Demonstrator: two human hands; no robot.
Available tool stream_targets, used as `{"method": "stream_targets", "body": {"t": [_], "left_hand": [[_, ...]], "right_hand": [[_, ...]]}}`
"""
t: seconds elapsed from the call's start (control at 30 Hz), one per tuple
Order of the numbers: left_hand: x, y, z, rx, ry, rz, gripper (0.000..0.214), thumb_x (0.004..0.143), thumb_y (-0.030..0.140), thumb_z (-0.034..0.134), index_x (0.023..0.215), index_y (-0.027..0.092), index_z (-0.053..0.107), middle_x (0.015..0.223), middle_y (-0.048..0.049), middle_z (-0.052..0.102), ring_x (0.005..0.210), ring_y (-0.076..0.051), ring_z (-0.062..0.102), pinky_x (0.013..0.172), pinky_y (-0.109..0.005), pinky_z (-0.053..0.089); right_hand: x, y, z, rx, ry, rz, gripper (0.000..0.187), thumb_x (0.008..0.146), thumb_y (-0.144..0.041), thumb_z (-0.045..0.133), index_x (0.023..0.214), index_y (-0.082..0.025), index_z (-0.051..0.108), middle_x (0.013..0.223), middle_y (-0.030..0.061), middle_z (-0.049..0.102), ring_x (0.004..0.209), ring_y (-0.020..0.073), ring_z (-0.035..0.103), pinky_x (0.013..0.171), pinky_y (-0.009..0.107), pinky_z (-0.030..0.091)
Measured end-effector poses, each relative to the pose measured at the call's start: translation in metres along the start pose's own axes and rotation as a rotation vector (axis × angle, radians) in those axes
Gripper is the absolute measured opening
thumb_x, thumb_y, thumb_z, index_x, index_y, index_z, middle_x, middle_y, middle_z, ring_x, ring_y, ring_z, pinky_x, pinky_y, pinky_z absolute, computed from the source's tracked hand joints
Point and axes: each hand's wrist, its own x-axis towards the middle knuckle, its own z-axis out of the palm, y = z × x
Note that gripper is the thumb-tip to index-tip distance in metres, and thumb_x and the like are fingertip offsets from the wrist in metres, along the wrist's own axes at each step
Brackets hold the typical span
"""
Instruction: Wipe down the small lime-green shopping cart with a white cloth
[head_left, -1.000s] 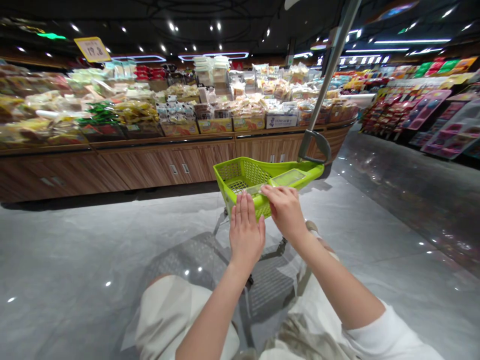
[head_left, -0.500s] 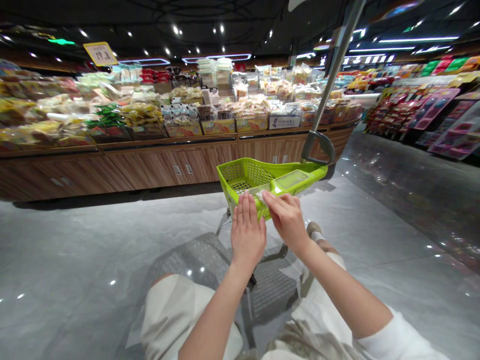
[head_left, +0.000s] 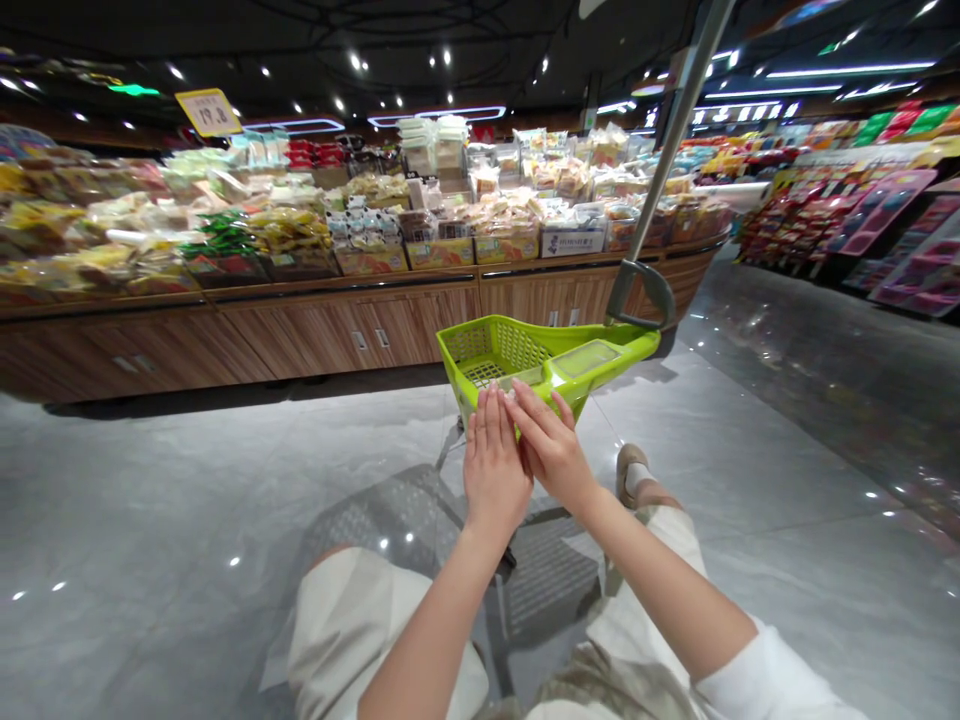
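The left hand (head_left: pixel 493 470) and right hand (head_left: pixel 553 445) are together over the near edge of the green basket (head_left: pixel 519 342), fingers stretched out and fingertips meeting. The left lies flat; whether the right pinches anything underneath cannot be told. The basket stands on a wheeled frame on the floor (head_left: pixel 187 480), just in front of the counter (head_left: pixel 315 335). A clear panel (head_left: pixel 586 358) sits toward its right end, where a grey handle (head_left: pixel 622 285) stands. Packets (head_left: pixel 292 240) line the counter's front edge.
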Motion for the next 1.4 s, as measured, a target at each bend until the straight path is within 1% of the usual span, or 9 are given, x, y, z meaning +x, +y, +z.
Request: {"method": "stream_targets", "body": {"t": [0.17,0.23,0.4,0.53,0.67,0.9,1.07,1.2,1.4], "left_hand": [[0.002,0.003,-0.003,-0.022,0.008,0.000,0.073,0.095,0.022,0.039,0.155,0.009,0.000,0.161,-0.0166,0.023,0.151,-0.023,0.012,0.120,-0.046,0.027],[0.002,0.004,-0.002,-0.029,0.011,0.001,0.075,0.095,0.023,0.040,0.155,0.008,-0.001,0.161,-0.0169,0.023,0.151,-0.024,0.012,0.120,-0.046,0.027],[0.000,0.003,-0.001,-0.018,0.016,0.001,0.075,0.092,0.017,0.041,0.156,0.011,0.002,0.161,-0.0160,0.024,0.151,-0.024,0.013,0.121,-0.046,0.026],[0.000,0.001,-0.003,-0.049,0.003,0.023,0.080,0.090,0.015,0.043,0.155,0.010,-0.003,0.162,-0.0158,0.023,0.151,-0.024,0.014,0.121,-0.045,0.025],[0.001,0.001,-0.003,-0.032,0.001,0.029,0.082,0.086,0.013,0.046,0.155,0.009,0.002,0.162,-0.0168,0.022,0.151,-0.024,0.011,0.121,-0.046,0.024],[0.000,0.002,-0.003,-0.028,-0.018,0.028,0.086,0.082,0.008,0.046,0.155,0.007,0.001,0.162,-0.0160,0.021,0.152,-0.023,0.010,0.122,-0.044,0.023],[0.000,0.002,-0.002,-0.014,-0.010,0.020,0.084,0.083,0.009,0.046,0.155,0.008,0.001,0.162,-0.0156,0.021,0.152,-0.023,0.010,0.122,-0.044,0.023],[0.001,0.002,-0.003,-0.027,-0.019,0.033,0.087,0.082,0.009,0.047,0.155,0.007,0.001,0.162,-0.0155,0.021,0.151,-0.023,0.011,0.122,-0.043,0.022],[0.003,0.003,-0.003,-0.017,-0.007,0.018,0.083,0.083,0.010,0.046,0.155,0.008,0.004,0.162,-0.0155,0.023,0.151,-0.023,0.011,0.122,-0.044,0.023]], "right_hand": [[-0.010,0.030,0.000,-0.057,0.076,0.089,0.059,0.097,-0.010,0.031,0.154,-0.028,0.026,0.149,0.0082,0.047,0.139,0.0185,0.042,0.122,0.051,0.008],[-0.013,0.028,0.002,-0.067,0.122,0.154,0.059,0.098,-0.011,0.031,0.154,-0.026,0.025,0.150,0.0098,0.045,0.140,0.0196,0.041,0.122,0.053,0.005],[-0.013,0.016,0.005,0.048,0.005,-0.042,0.056,0.098,-0.013,0.036,0.152,-0.027,0.031,0.146,0.0076,0.050,0.136,0.0170,0.046,0.124,0.045,0.013],[-0.013,0.018,0.004,0.012,0.107,0.131,0.058,0.098,-0.010,0.030,0.153,-0.026,0.027,0.150,0.0087,0.046,0.139,0.0184,0.043,0.123,0.053,0.003],[-0.014,0.017,0.005,0.087,0.062,0.010,0.058,0.098,-0.010,0.032,0.154,-0.024,0.027,0.148,0.0094,0.047,0.140,0.0167,0.041,0.123,0.044,0.019],[-0.015,0.020,0.003,-0.006,0.146,0.150,0.058,0.098,-0.010,0.030,0.153,-0.024,0.027,0.148,0.0095,0.047,0.139,0.0178,0.042,0.123,0.051,0.005],[-0.014,0.016,0.001,0.006,0.040,-0.013,0.058,0.098,-0.009,0.030,0.153,-0.026,0.029,0.144,0.0069,0.053,0.135,0.0147,0.047,0.124,0.045,0.003],[-0.012,0.020,-0.003,-0.075,0.123,0.185,0.059,0.096,-0.009,0.031,0.152,-0.027,0.031,0.145,0.0074,0.052,0.134,0.0174,0.049,0.121,0.052,-0.008],[-0.012,0.014,-0.003,-0.041,0.050,0.043,0.061,0.094,-0.006,0.034,0.151,-0.028,0.032,0.141,0.0055,0.056,0.131,0.0153,0.052,0.123,0.046,-0.005]]}}
